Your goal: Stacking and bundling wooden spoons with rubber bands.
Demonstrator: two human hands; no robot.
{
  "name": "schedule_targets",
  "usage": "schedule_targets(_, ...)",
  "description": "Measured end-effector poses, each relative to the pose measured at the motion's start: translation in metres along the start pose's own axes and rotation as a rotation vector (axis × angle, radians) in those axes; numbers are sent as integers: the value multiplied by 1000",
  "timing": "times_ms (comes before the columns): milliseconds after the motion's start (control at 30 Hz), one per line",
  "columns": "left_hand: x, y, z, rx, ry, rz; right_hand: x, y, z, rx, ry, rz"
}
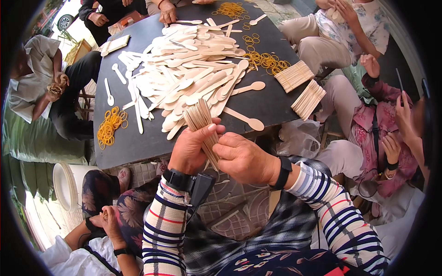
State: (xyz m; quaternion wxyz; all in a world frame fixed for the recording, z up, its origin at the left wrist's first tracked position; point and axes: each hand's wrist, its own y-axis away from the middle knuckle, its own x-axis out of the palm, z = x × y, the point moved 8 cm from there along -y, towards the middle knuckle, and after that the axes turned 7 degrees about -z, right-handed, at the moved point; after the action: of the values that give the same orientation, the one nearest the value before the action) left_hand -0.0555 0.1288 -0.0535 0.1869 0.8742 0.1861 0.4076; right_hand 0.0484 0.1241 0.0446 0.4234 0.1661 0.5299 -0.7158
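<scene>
A thick bundle of wooden spoons [199, 115] stands tilted between my hands, just off the near table edge. My left hand [192, 143] wraps round its left side, thumb across the front. My right hand [244, 156] is closed at the bundle's lower right; its fingertips are partly hidden, but it grips the stack. Behind the bundle, a big heap of loose wooden spoons [184, 69] covers the middle of the dark table [138, 152]. One loose spoon [246, 120] lies near the edge, right of the bundle.
Yellow rubber bands [112, 126] lie at the left, with more rubber bands [267, 62] at the right. Two bundled stacks [294, 76] sit at the right edge, another bundle [115, 44] at the far left. Several people sit round the table. A white bucket [66, 186] stands lower left.
</scene>
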Motion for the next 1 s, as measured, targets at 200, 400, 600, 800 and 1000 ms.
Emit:
schedule_targets(200,-4,0,-7,64,-41,-90,-25,-6,-6,121,132,-137)
schedule_targets(400,-12,2,-14,103,-152,-179,-36,49,-94,679,633,271)
schedule_targets(600,-19,0,-19,151,-186,-197,-31,55,-107,607,685,249)
schedule_targets(800,-20,-1,-24,175,-189,-248,-66,53,-111,751,487,71)
schedule_targets(1000,-25,2,-32,207,-151,-251,-100,77,-143,1280,-365,-316)
